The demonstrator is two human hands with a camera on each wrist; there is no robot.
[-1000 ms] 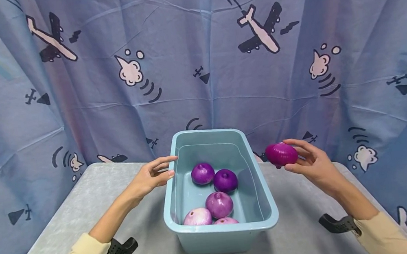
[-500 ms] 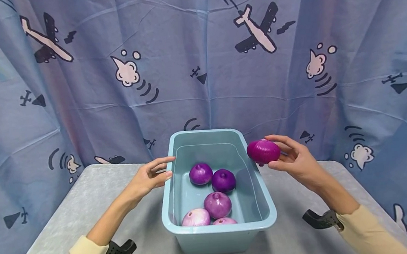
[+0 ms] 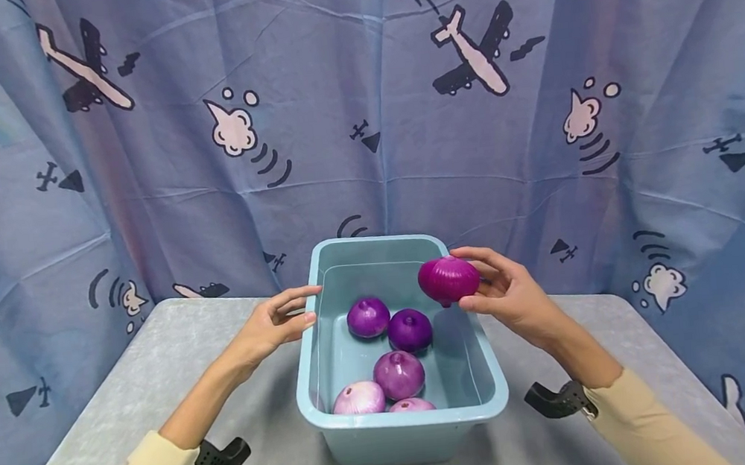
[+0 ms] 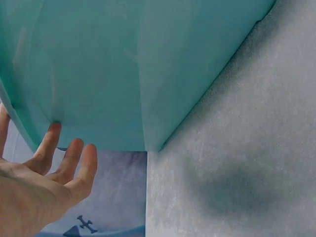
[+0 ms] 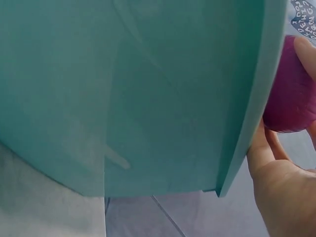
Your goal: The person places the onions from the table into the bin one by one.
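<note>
My right hand [image 3: 509, 290] holds a purple-red onion [image 3: 447, 279] between fingers and thumb, above the right side of a light blue plastic tub [image 3: 409, 438]. In the right wrist view the onion [image 5: 291, 91] shows just past the tub's rim. Inside the tub lie several more onions: a purple one [image 3: 368, 317] at the back, a dark purple one [image 3: 410, 331] beside it, a paler one [image 3: 399, 374] and a pinkish-white one [image 3: 359, 398] nearer the front. My left hand [image 3: 273, 324] touches the tub's left rim, its fingers extended; in the left wrist view fingertips meet the outer wall.
The tub stands on a table with a grey cloth [image 3: 227, 396]. Behind hangs a blue curtain [image 3: 322, 132] printed with planes. Each wrist wears a black camera mount [image 3: 222, 456]. The near wall partly hides another pale onion [image 3: 412, 404] at the tub's front.
My right hand has carried the onion leftward, from beside the tub to over its right side. The left hand and the onions in the tub have stayed put.
</note>
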